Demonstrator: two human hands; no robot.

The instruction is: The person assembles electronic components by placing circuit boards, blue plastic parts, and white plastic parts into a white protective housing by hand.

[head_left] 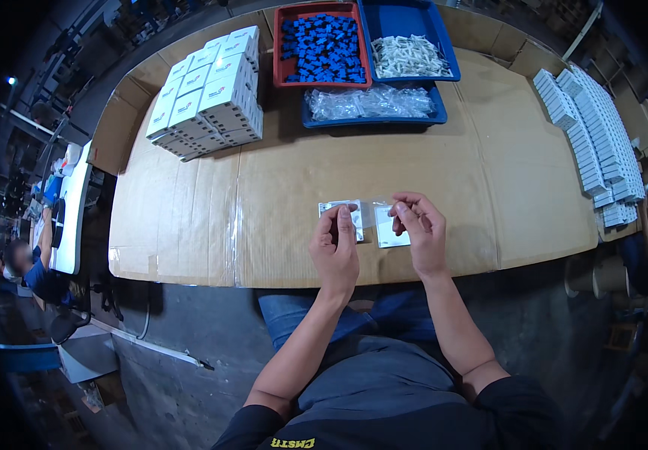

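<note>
My left hand (336,244) and my right hand (423,232) are raised over the near part of the table, a small gap apart. Thumb and fingers of each are pinched together. Between them stretches a faint, see-through plastic bag (370,217), its edges seemingly in both pinches; the fingers hide the exact grip. Under the left fingers lies a flat white piece with dark print (327,205), partly covered. A white card-like piece (393,237) lies beside my right hand, also partly covered.
A cardboard-covered table (294,176) has raised cardboard walls. White boxes (215,90) are stacked at left. Behind are a red tray (278,71) of blue parts, a blue tray (406,15) of whitish pieces and a blue tray (376,123) of clear bags. Small white boxes (594,135) line the right.
</note>
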